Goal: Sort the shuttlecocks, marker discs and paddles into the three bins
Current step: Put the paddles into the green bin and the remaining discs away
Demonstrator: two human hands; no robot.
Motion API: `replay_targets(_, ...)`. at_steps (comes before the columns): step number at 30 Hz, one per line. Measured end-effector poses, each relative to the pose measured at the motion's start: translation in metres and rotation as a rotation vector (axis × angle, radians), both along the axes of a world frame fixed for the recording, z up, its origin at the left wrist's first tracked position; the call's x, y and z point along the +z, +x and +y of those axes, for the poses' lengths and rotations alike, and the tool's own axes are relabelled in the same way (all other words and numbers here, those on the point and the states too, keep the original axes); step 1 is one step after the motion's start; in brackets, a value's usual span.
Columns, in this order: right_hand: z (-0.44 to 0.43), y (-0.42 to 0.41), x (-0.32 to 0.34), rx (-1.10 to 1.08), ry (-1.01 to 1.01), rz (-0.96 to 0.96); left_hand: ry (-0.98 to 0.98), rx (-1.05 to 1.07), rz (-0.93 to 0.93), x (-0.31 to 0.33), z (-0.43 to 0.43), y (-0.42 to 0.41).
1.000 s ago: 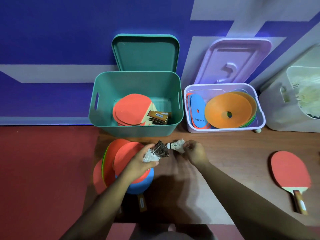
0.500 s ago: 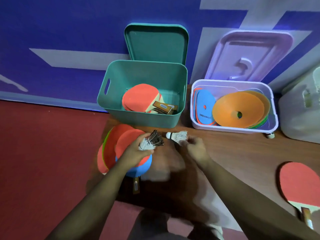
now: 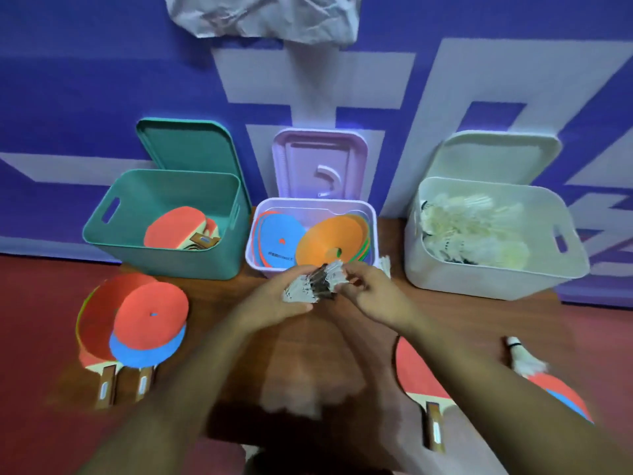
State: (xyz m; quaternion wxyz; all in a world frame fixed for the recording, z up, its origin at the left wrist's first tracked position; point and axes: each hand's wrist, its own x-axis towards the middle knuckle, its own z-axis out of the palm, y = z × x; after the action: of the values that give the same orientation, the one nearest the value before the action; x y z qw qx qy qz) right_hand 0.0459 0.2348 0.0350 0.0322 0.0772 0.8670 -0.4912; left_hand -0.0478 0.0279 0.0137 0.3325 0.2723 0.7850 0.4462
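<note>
Head view, nearest the bottom edge: two bare forearms reach up the middle of the frame over a brown tabletop. At lower right a red paddle lies partly under the right forearm, its handle pointing to the bottom edge. Just right of that arm a single shuttlecock lies on its side, and below it the edge of a red and blue disc shows. At lower left a loose pile of marker discs, red over blue, rests on two more paddles whose handles point down.

At mid-frame the left hand is curled around a bunch of shuttlecocks, feather skirts fanning out of the fist. The right hand meets it from the right, its fingers pinched on the top of the same bunch. Another shuttlecock lies on the tabletop just behind the right hand, against the lilac bin.

Farther up, three open bins stand in a row against a blue and white wall, each with its lid leaning behind it. At left, the green bin holds red paddles. In the centre, the lilac bin holds blue, orange and green discs. At right, the white bin is piled with white shuttlecocks. At the top edge a crumpled pale sheet hangs on the wall.
</note>
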Motion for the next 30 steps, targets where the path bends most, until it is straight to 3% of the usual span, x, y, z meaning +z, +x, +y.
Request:
replay_targets(7, 0.128, 0.053, 0.045, -0.353, 0.102, 0.172, 0.007, -0.291, 0.186, 0.057, 0.169, 0.024)
replay_targets(9, 0.162, 0.065, 0.05, -0.456, 0.076, 0.207, -0.032, -0.346, 0.207, 0.064, 0.209, 0.025)
replay_targets(14, 0.234, 0.093, 0.049, -0.736, -0.085, 0.207, -0.154, -0.455, 0.497, 0.074, 0.311, 0.018)
replay_targets(22, 0.311, 0.115, 0.019, -0.898, -0.121, 0.201, -0.049, -0.675, 0.606, 0.052, 0.452, 0.002)
replay_targets(24, 0.32, 0.117, 0.005, -0.946, -0.117, 0.173, -0.037, -0.731, 0.735, 0.04, 0.477, 0.003)
replay_targets(27, 0.325, 0.112, -0.015, -0.993, -0.004, 0.113, -0.071, -0.726, 0.893, 0.021, 0.505, 0.008)
replay_targets(30, 0.33, 0.104, -0.03, -0.953, 0.22, 0.037, -0.079, -0.796, 0.79, 0.003, 0.515, 0.009)
